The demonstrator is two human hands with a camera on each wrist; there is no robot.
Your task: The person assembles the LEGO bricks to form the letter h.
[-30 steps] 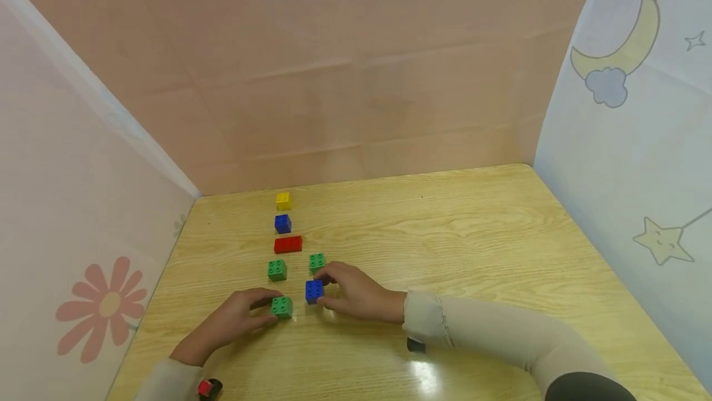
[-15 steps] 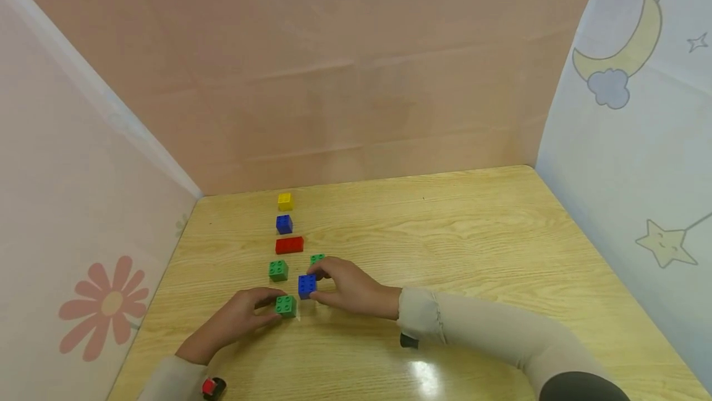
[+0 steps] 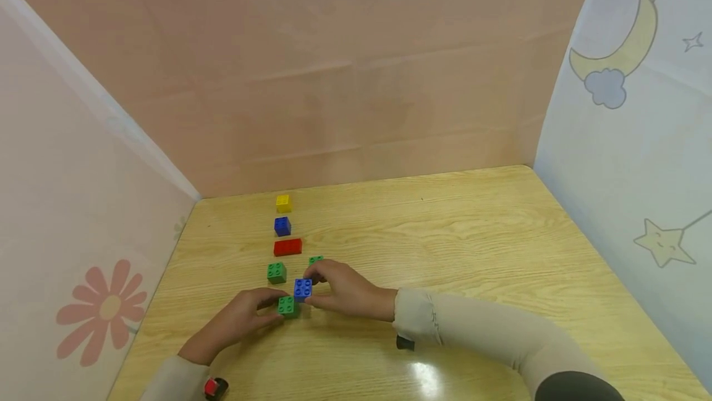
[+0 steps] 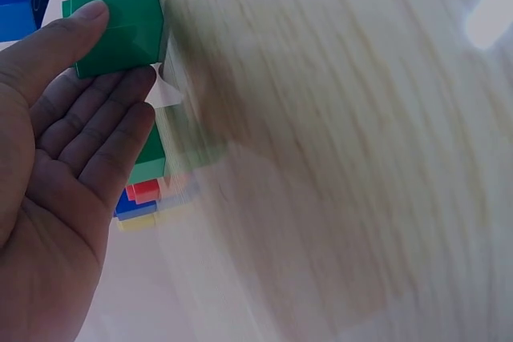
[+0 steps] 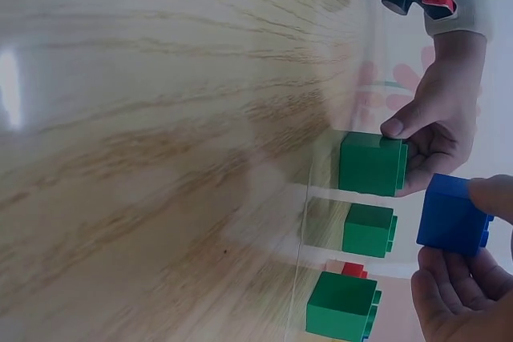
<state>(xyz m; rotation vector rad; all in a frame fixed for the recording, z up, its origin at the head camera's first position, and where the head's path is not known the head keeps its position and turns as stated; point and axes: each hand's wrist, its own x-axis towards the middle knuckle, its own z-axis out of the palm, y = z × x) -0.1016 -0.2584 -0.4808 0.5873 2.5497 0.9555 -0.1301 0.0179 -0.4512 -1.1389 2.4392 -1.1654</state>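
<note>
My left hand [image 3: 239, 319] pinches a green building block [image 3: 287, 306] between thumb and fingers, and the block sits on the wooden table. Just up and to its right, my right hand [image 3: 353, 293] holds a blue building block [image 3: 303, 289] by its sides, studs showing. In the right wrist view that blue block [image 5: 451, 212] is lifted off the tabletop, apart from the green block [image 5: 370, 164]. The left wrist view shows my thumb on one side of the green block [image 4: 120, 26] and fingertips on the other. My right fingers partly cover another green block [image 3: 316, 260].
A column of blocks runs away from my hands: green [image 3: 276, 273], red [image 3: 287, 247], blue [image 3: 282, 226] and yellow [image 3: 283, 204]. A brown-pink cloth wall [image 3: 356, 80] stands behind the wooden table [image 3: 445, 228], with pale printed walls at left and right.
My right hand has carried the blue block left and lifted it, toward the green block. My left hand has shifted slightly right with its green block. The column of blocks stays put.
</note>
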